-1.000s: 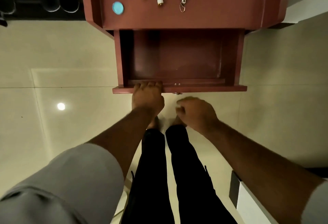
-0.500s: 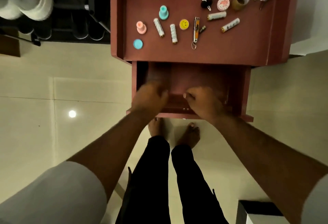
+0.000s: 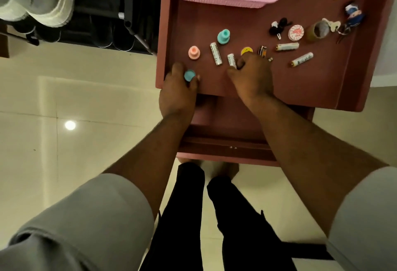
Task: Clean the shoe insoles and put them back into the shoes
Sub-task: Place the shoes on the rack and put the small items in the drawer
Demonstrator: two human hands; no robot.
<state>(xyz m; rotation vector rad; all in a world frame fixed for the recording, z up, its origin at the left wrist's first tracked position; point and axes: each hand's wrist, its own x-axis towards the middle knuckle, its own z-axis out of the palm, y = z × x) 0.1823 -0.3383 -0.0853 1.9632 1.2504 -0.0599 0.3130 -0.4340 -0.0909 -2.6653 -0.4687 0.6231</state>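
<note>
While my hands were down in the open drawer (image 3: 217,116) half a second ago, both are now up on the top of the reddish-brown cabinet (image 3: 300,81). No insoles show in this view, and I cannot make out any shoes for certain; the nearest candidates are dark shapes on the black rack (image 3: 103,23) to the left of the cabinet, too dim to identify.

My left hand (image 3: 178,96) sits at the near left corner of the cabinet top, its fingers curled around the small blue cap (image 3: 190,75), which peeks out between them. That cap lay free on the surface before. My right hand (image 3: 253,79) is just beside it toward the middle, thumb and forefinger closed in a narrow pinch on the lower end of a white battery (image 3: 231,60). The knuckles cover part of the yellow smiley disc (image 3: 246,51) and most of the nail clipper (image 3: 262,51).

Around them lie another battery (image 3: 216,53), a pink stopper (image 3: 194,52) and a teal stopper (image 3: 223,36). Two more batteries (image 3: 287,46) lie farther right. At the far edge stands a pink basket (image 3: 227,0). The drawer below my wrists is still pulled out, and my bare feet (image 3: 225,169) stand on the pale tiled floor (image 3: 86,98) beneath it.
</note>
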